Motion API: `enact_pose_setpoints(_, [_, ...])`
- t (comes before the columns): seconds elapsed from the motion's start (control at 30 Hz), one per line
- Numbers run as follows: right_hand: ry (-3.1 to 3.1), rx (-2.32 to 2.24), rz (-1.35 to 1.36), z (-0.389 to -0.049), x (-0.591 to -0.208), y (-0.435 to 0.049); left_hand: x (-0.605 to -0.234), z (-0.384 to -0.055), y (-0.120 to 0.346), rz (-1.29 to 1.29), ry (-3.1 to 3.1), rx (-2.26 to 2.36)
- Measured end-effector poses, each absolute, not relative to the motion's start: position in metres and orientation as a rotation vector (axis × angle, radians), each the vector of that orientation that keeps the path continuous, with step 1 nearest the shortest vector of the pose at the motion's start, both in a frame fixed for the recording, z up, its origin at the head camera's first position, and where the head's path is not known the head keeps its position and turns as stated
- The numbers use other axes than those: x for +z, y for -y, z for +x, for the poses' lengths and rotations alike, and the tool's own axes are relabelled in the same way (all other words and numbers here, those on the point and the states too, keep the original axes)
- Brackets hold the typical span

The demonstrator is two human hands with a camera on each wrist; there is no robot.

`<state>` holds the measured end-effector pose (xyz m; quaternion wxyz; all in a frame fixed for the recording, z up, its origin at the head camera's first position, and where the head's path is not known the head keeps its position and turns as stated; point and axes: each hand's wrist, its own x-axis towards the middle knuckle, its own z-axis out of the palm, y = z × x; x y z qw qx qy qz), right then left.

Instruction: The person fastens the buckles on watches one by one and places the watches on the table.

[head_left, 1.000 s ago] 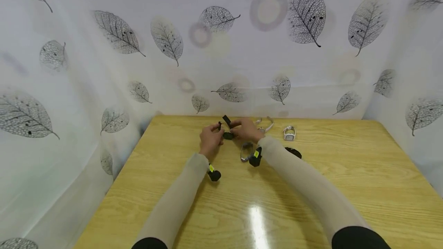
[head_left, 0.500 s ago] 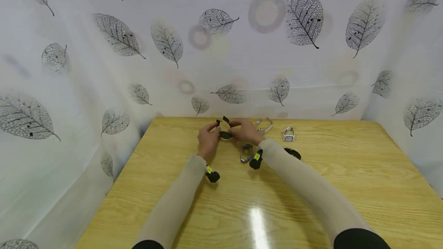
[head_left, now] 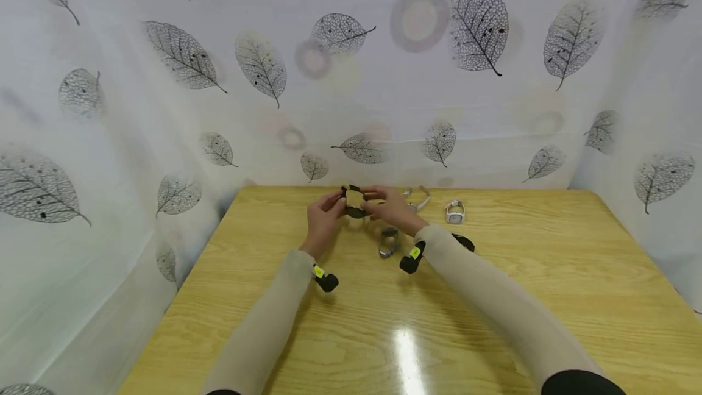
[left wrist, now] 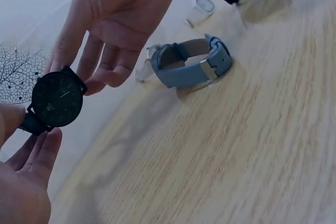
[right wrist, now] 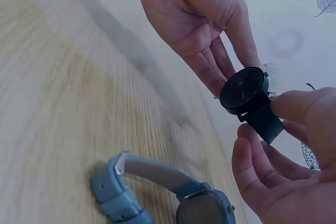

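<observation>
Both hands hold a black wristwatch (head_left: 356,213) near the far edge of the table, its strap curving up into a ring. My left hand (head_left: 321,219) grips the strap at the left side. On the other side, my right hand (head_left: 393,208) pinches the strap with thumb and fingers. In the left wrist view the round dark dial (left wrist: 56,99) faces the camera, with fingers at both ends of the strap. The right wrist view shows the watch case (right wrist: 242,88) tilted, a crown on its side, and the right thumb on the strap below it.
A blue-strapped watch (left wrist: 185,77) stands on its side on the wooden table (head_left: 351,334), close to the right hand. Further right are a white-strapped watch (head_left: 423,200), a white square-faced watch (head_left: 455,217) and a black item (head_left: 466,242) partly behind the right sleeve.
The strap's two ends, apart one second ago, now come close together at the top of the ring. The left hand has shifted slightly left.
</observation>
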<state>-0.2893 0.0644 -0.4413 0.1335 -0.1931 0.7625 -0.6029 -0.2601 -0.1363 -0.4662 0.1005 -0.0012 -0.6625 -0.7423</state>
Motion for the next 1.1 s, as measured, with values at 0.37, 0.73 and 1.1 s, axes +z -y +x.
enact_pose_setpoints(0.37, [-2.267, -1.919, -0.583, -0.287, -0.447, -0.064, -0.46, -0.252, 0.133, 0.02, 1.816, -2.304])
enact_pose_setpoints(0.73, [-2.349, -2.105, -0.556, -0.284, -0.447, -0.065, -0.462, -0.249, 0.13, -0.061, 1.788, -2.357])
enact_pose_setpoints(1.1, [-2.394, -1.979, -0.609, -0.28, -0.448, -0.073, -0.46, -0.242, 0.135, -0.192, 1.899, -2.331])
